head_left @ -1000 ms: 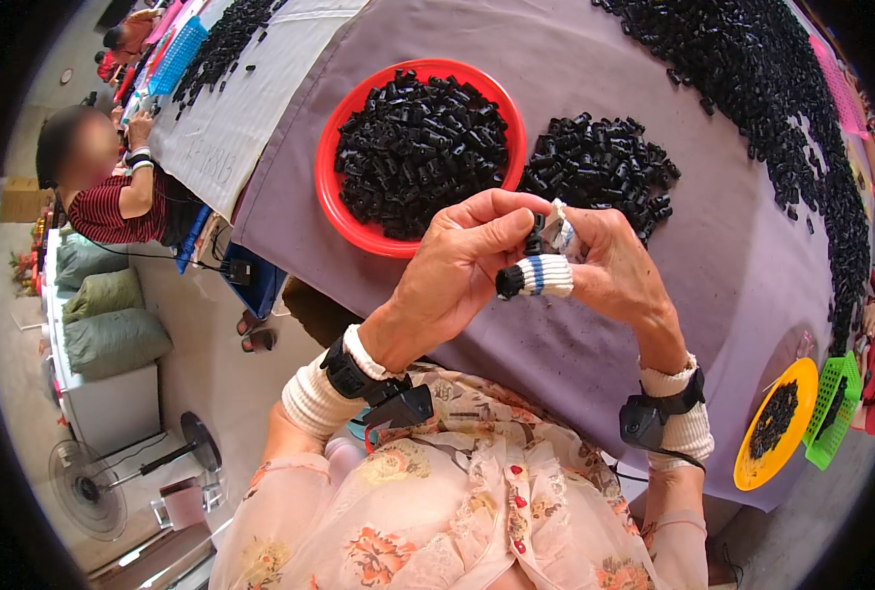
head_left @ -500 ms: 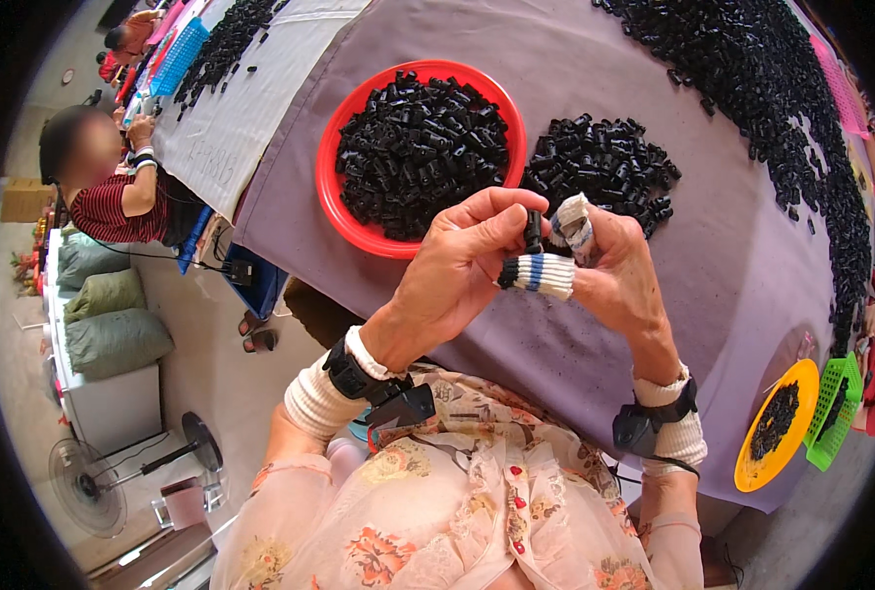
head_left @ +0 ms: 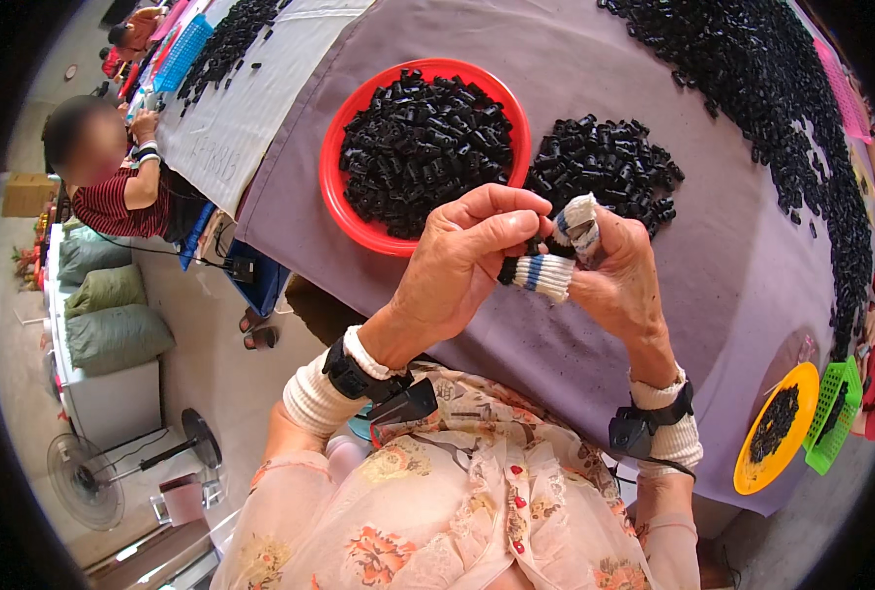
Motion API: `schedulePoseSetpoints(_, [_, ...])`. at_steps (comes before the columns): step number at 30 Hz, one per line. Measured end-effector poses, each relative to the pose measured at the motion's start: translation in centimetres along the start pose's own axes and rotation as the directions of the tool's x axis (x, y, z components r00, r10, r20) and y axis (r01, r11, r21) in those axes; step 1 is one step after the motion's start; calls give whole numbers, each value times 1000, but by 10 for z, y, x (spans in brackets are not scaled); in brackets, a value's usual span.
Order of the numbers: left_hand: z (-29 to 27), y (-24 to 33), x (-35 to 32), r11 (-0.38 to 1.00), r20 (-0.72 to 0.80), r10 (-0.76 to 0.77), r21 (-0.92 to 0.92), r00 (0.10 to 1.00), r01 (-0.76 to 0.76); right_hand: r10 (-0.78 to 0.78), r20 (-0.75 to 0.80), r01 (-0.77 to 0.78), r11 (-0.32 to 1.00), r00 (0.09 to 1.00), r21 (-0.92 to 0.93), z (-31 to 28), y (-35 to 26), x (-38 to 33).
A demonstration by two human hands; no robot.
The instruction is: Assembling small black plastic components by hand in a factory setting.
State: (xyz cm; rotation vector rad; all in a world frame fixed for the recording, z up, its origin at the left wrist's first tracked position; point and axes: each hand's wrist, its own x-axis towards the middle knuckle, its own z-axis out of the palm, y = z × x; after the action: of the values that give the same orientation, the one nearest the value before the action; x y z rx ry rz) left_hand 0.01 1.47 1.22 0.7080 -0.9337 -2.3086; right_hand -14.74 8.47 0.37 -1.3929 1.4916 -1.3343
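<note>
My left hand [head_left: 462,251] is closed, thumb and forefinger pinching a small black plastic part [head_left: 539,244] that their tips mostly hide. Facing it, my right hand [head_left: 619,270] has its thumb and forefinger curled in on the same part. Knitted white finger covers [head_left: 543,276] with blue and black stripes sit on those right fingers. Just beyond the hands lies a loose heap of similar black parts [head_left: 609,167]. To its left stands a red round basin [head_left: 329,162] filled with more of them.
A grey-mauve cloth [head_left: 713,295] covers the table. A large spread of black parts [head_left: 752,88] runs along the far right. At the right edge are a yellow plate [head_left: 801,413] and a green basket [head_left: 821,447]. Another person [head_left: 127,197] works at the left.
The black part stood in plain sight between my fingertips and is now mostly covered by them. My left fingertips have shifted slightly right, toward my right hand.
</note>
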Motion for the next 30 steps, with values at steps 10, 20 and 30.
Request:
schedulePoseSetpoints(10, [-3,0,1,1000,-6,-9,8,1000,9,-8,-6,8,999,1000,44,2,5,-2])
schedulePoseSetpoints(20, [-10,-7,3,991,60,-32,-128,998,40,-16,-22,17,999,1000,37,3,1,-1])
schedulePoseSetpoints(30, [-16,-4,2,991,41,1,-137,999,5,-15,-18,15,1000,1000,-23,3,-7,2])
